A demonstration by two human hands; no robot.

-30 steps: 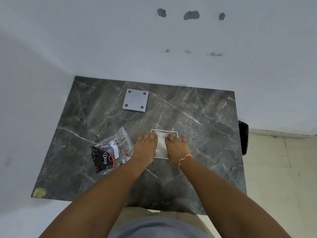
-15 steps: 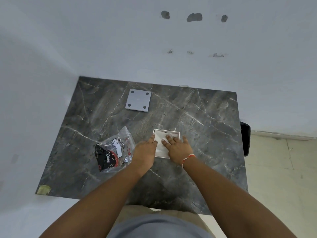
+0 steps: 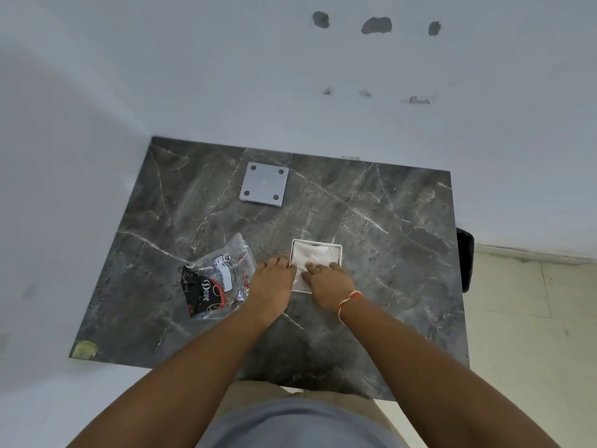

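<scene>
The table (image 3: 371, 205) is dark grey with white lines. The box (image 3: 340, 252) and tissues (image 3: 318, 255) are white. The plate (image 3: 264, 185) is grey with four dark dots. The bag (image 3: 214, 282) is black and red.

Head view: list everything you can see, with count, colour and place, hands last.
table: one, dark grey marbled, in a white-walled corner.
square holder: one, white, mid-table.
tissues: some, white, inside the holder.
square plate: one, light grey with four holes, far side of table.
plastic packet: one, clear with black and red print, left of the holder.
black object: one, beside the table's right edge, unclear what.
wrist thread: one, red and white, right wrist.
left hand: one, resting at the holder's left edge.
right hand: one, fingers on the tissues.
</scene>
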